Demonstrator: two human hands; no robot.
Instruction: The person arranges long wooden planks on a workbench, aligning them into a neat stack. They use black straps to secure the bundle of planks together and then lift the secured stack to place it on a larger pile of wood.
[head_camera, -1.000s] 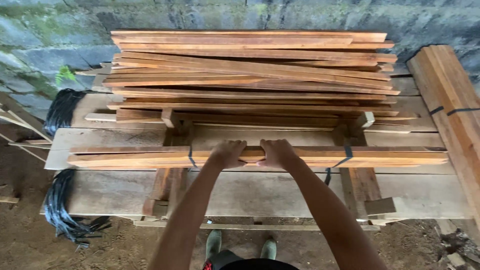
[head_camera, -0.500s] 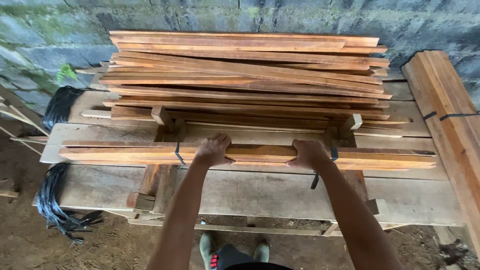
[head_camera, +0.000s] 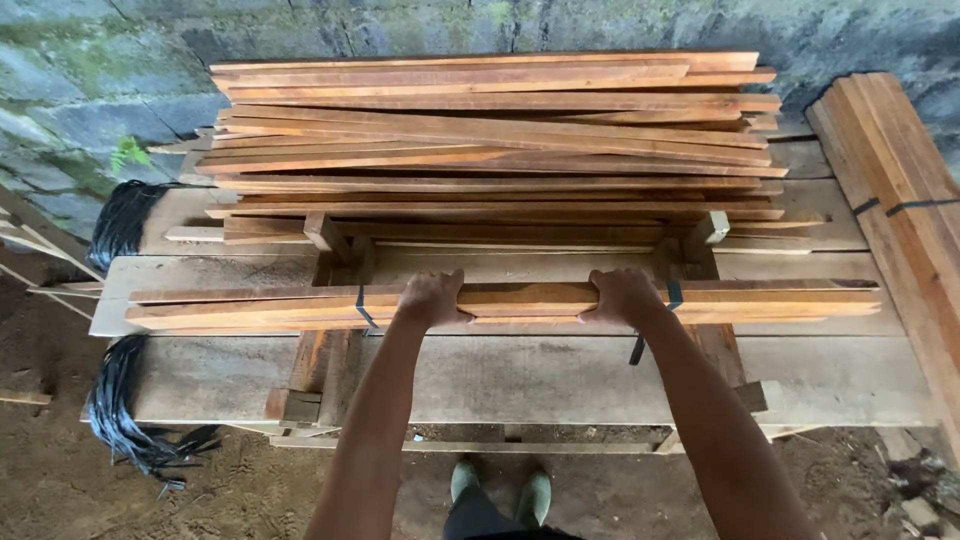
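- Rough mossy stone wall (head_camera: 90, 70) at the back, dirt floor below, plank workbench (head_camera: 560, 375) in front of the person.
- Left hand (head_camera: 432, 297) and right hand (head_camera: 622, 295) both closed over a strapped bundle of wood strips (head_camera: 300, 308); fingers curl over its far edge, palms on top.
- Bundle lies crosswise on the bench, sticking out well past each hand; about equal overhang either side, so the grip looks centred.
- Black strap (head_camera: 366, 310) sits just outside the left hand; a second black strap (head_camera: 674, 294) just outside the right.
- Beyond the knuckles: big loose stack of wood strips (head_camera: 490, 130), apart from the held bundle, with a wooden jig frame (head_camera: 335, 245) between.
- Far right of the right hand: another tied bundle (head_camera: 900, 190), angled.
- Left of the left hand, well apart: coils of black strapping (head_camera: 125, 215), more hanging low.
- Judgement: to handle it well, keep hands evenly spaced inside the straps, lift level so the long ends don't dip or snag the jig frame, keep strips squared.
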